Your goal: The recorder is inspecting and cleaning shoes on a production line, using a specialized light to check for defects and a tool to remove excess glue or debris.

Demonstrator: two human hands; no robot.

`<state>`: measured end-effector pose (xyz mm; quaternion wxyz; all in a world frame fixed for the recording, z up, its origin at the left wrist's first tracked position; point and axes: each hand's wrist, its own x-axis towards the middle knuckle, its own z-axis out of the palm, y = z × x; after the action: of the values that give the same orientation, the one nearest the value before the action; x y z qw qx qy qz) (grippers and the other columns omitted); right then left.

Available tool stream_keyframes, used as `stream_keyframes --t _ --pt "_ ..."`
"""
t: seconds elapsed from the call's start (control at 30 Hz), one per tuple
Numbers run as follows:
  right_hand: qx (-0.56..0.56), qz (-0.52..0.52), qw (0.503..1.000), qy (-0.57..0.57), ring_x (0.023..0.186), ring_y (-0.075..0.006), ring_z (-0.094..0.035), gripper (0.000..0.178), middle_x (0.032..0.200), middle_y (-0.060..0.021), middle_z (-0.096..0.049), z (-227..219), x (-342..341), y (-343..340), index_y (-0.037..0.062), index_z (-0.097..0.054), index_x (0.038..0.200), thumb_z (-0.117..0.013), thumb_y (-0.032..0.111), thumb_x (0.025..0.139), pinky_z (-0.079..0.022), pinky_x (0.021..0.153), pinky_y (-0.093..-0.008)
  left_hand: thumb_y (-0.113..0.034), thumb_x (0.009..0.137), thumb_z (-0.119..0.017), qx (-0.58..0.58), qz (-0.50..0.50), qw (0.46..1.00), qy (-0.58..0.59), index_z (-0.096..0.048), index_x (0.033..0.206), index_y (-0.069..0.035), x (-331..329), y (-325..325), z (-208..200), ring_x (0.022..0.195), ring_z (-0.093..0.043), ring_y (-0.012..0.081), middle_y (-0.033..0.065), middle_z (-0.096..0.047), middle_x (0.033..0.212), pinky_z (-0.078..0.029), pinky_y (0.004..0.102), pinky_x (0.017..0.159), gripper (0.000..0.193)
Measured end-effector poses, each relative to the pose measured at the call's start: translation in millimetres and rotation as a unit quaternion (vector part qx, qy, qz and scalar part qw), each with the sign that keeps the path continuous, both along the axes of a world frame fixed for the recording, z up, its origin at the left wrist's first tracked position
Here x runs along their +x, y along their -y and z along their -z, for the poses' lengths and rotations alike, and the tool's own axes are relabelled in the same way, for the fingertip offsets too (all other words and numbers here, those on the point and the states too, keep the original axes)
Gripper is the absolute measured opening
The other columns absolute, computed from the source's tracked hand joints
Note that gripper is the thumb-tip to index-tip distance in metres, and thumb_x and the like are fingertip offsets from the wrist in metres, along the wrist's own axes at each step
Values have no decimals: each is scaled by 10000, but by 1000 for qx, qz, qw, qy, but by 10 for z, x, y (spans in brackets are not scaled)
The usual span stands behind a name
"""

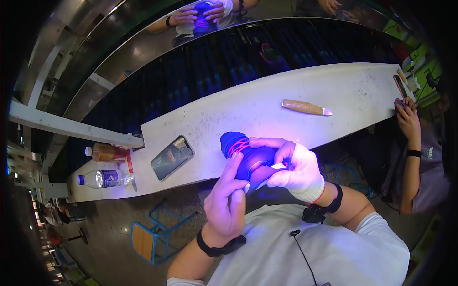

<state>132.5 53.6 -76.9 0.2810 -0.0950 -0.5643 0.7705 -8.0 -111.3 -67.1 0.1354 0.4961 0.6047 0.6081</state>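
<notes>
Head view: both hands, left hand [224,202] and right hand [298,169], grip dark shoe [248,155]

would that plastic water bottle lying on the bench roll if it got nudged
Probably yes: the water bottle lies on its side, round-bodied, near the bench edge. It looks fairly full, so it may feel weighty. The knife beside it might stop it rolling that way.

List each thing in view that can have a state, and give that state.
Shoe: held up off the bench by both hands, pink laces toward the bench.
Left hand: bare, fingers on the shoe.
Right hand: in a white glove, gripping the shoe.
Phone: lying flat on the bench.
Clear bottle: lying on its side, capped.
Wooden-handled tool: lying on the bench, untouched.
</notes>
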Motion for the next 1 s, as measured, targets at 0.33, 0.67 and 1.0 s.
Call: stream_keyframes --t 0.33,0.67,1.0 --pt "154 63 986 -19 1352 -441 -636 397 1382 -279 -690 108 64 235 89 -566 981 -926 193 850 -400 1218 -598 -221 1027 -767 45 -25 987 150 -412 1128 -58 415 172 346 1531 -419 525 437 -479 1547 -270 615 1275 404" --pt "406 89 907 67 915 -292 -804 560 1130 -123 -801 -131 31 31 27 -735 1056 -1009 345 685 -642 799 -355 -225 1055 -677 6 30 996 85 -537 1344 7 30 196 -5 1320 -586 411 283 -632 1374 -385 559 1213 397" --pt "473 73 878 -10 893 -360 -676 398 1150 -166 -717 460 -256 8 101 -695 965 -917 316 713 -571 739 -460 -243 1126 -455 -79 -41 984 152 -604 1163 15 -192 182 -352 1387 -567 450 322 -671 1344 -385 567 1217 300"
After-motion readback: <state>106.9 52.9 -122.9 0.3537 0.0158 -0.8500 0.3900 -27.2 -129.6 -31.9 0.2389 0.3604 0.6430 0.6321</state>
